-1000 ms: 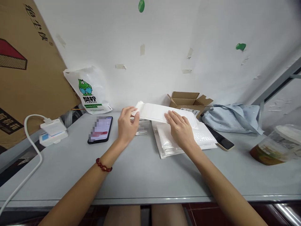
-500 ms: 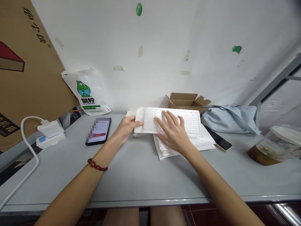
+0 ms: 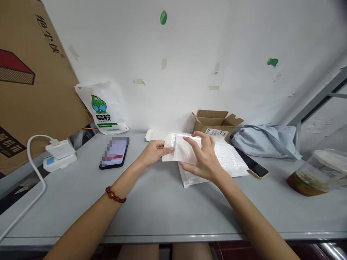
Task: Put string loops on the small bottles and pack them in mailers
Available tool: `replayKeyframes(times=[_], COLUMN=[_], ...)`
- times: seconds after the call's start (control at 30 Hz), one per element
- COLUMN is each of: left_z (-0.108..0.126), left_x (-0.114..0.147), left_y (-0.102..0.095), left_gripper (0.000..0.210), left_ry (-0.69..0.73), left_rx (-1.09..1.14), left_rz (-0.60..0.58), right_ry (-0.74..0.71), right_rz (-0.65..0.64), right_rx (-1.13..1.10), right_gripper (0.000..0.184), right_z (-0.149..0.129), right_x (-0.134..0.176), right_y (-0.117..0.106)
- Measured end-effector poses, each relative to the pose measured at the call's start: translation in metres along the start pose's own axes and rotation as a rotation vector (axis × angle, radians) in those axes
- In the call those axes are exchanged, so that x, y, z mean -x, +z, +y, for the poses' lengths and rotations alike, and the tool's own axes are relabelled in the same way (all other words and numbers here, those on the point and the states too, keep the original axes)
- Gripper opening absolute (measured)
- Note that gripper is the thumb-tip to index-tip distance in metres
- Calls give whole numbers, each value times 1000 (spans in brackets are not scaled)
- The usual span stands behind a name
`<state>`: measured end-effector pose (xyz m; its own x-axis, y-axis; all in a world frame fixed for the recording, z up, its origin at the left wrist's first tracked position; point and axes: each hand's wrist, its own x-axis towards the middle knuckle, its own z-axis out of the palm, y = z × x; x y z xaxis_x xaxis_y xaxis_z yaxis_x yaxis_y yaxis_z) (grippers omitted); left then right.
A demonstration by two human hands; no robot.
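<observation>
A white bubble mailer (image 3: 184,153) lies tilted above the desk, its left end pinched in my left hand (image 3: 155,151), thumb on top. Over the middle of that mailer arches my right hand (image 3: 204,157), fingers curved and thumb spread apart; whether the fingertips touch it, I cannot tell. Beneath and to the right, more white bubble mailers (image 3: 235,164) rest in a stack, partly hidden by my right hand. Behind my left hand sits another flat white piece (image 3: 153,134).
An open small cardboard box (image 3: 208,121) stands behind the mailers. On the right are a dark phone (image 3: 253,164), a light-blue cloth bag (image 3: 267,141) and a plastic tub (image 3: 311,177) of brown liquid. A lit phone (image 3: 115,153) and white charger (image 3: 59,155) lie left.
My right hand has gone from lying flatter on the mailer to an arched, spread shape. The held mailer has shifted slightly right and down in view, and the camera view has tipped a little.
</observation>
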<state>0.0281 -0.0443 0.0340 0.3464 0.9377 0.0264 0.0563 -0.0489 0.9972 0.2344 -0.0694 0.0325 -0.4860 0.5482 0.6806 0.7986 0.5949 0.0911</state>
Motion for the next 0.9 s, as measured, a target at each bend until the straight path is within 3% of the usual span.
replayKeyframes(times=[0.27,0.47,0.57,0.7,0.8,0.9], left_z=[-8,-10,-7,6,11,5], left_x=[-4,-5,-5,-2,1,1], left_y=[-7,-6,-8,-28,-49,-60], left_gripper=[33,34,32,29,24,18], left_ry=[73,61,33,33,4,-93], left_rx=[-85,-155,-209,-440,-749,-862], left_rz=[-67,-3,39,4,108,7], right_ry=[33,64,80,107,141,166], right_rz=[-213,-109,-124,-129,-90,-34], right_rx=[10,-15,10,18,-20,-41], right_gripper=[83,69,59,51,46,41], right_z=[2,2,2,8,16,23], right_x=[2,0,0,1,2,3], right_y=[2,2,2,2,0,-1])
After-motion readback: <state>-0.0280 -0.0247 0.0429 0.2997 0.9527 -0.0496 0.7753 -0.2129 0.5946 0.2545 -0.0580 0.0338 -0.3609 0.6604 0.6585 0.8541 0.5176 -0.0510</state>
